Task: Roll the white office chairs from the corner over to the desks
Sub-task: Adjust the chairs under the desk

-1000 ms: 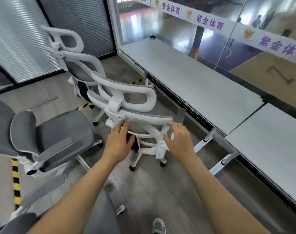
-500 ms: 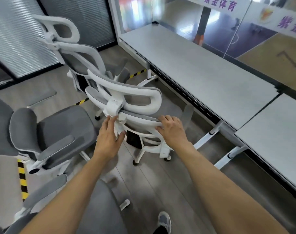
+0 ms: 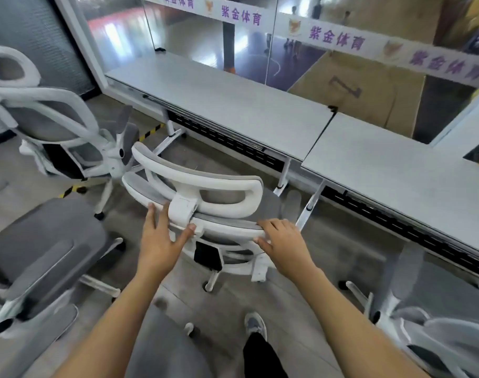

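Note:
A white office chair with grey mesh stands in front of me, its back toward me and its headrest on top. My left hand grips the top rim of its backrest just left of the headrest post. My right hand holds the same rim at its right end. The chair faces a long grey desk, near the gap where a second desk joins it. Its castors rest on the grey floor.
Another white chair stands at the left by the wall. A grey-seated chair is at my lower left, and one more chair at the lower right under the second desk. Yellow-black floor tape runs near the desk leg. A glass wall backs the desks.
The chair has rolled right along the first desk toward the joint with the second desk. Both hands stay on the backrest rim. A chair at the lower right has come into view.

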The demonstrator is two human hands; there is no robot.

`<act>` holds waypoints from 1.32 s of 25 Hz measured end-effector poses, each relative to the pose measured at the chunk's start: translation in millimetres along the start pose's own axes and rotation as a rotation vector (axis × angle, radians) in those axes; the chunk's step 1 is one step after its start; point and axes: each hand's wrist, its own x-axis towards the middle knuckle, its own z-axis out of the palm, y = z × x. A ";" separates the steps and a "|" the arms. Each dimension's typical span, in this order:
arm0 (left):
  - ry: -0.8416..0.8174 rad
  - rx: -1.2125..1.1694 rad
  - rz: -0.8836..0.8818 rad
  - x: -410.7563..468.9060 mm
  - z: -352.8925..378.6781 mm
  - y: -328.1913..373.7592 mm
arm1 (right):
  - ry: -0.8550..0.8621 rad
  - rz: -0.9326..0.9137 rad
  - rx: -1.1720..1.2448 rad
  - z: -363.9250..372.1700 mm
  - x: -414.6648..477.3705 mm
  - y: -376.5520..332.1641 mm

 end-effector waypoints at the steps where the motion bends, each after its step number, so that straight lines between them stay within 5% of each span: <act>1: -0.013 -0.024 0.021 -14.2 5.7 5.5 | 0.002 0.051 0.012 -3.2 -22.7 3.6; 14: -0.164 0.090 0.185 -31.0 68.9 80.7 | -0.004 0.325 0.119 -48.1 -114.2 57.1; 33: -0.113 -0.044 0.103 -42.7 50.9 72.5 | -0.038 0.277 0.165 -39.4 -103.0 40.1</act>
